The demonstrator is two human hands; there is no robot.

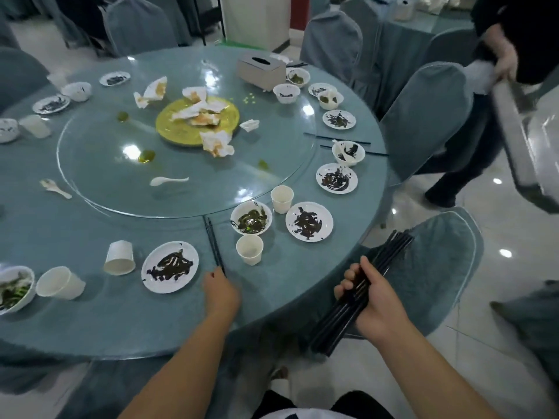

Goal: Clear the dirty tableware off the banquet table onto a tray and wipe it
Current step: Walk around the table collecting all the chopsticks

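Note:
My right hand (373, 297) grips a bundle of black chopsticks (344, 316) off the table's near right edge. My left hand (219, 293) lies on the round blue table (90, 313), fingertips at the near end of a black chopstick pair (213, 243); whether it pinches them I cannot tell. Dirty white plates (170, 266) (309, 221), a soiled bowl (251, 217) and paper cups (249, 249) (282, 199) stand close by. More chopsticks (341, 140) lie at the right. A grey tray (514, 131) is held by another person at the far right.
A glass turntable (106, 164) carries a gold plate (169, 128) with crumpled napkins, a white spoon (168, 180) and oily spots. A tissue box (261, 71) sits at the back. Covered chairs (423, 122) (435, 267) ring the table. More dirty dishes and cups line the left rim.

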